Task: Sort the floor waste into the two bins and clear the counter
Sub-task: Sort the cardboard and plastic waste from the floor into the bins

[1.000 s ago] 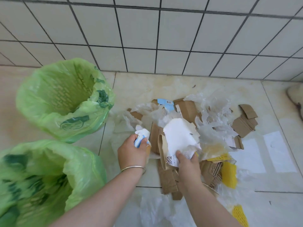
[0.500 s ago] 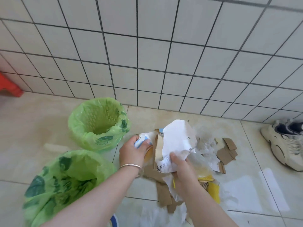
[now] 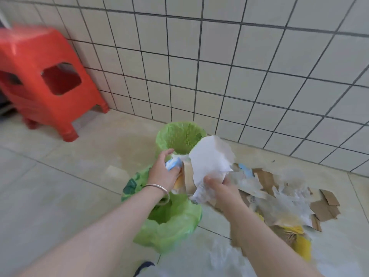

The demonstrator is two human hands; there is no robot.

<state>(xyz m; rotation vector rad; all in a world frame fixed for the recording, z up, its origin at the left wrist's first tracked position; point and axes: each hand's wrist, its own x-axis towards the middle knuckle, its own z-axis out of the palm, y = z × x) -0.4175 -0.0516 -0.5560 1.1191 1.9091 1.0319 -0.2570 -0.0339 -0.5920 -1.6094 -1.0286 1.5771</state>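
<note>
My left hand [image 3: 162,172] grips a small blue-and-white wrapper [image 3: 173,163] together with brown card pieces [image 3: 186,176], held above the near green-lined bin [image 3: 169,226]. My right hand [image 3: 220,190] pinches a torn white paper sheet [image 3: 209,158] that stands up in front of the far green-lined bin [image 3: 179,136]. Both hands hang between the two bins. A pile of floor waste [image 3: 279,196] lies to the right: brown cardboard scraps, clear plastic film and yellow foam netting.
A red plastic stool [image 3: 40,80] stands at the back left against the white tiled wall [image 3: 239,66]. Beige floor tiles [image 3: 60,186] spread to the left of the bins. A dark object [image 3: 143,266] peeks in at the bottom edge.
Both hands rose from the pile and moved left with the wrapper, card and white paper, now over the bins. The view swung left, bringing the red stool in and the shoe out.
</note>
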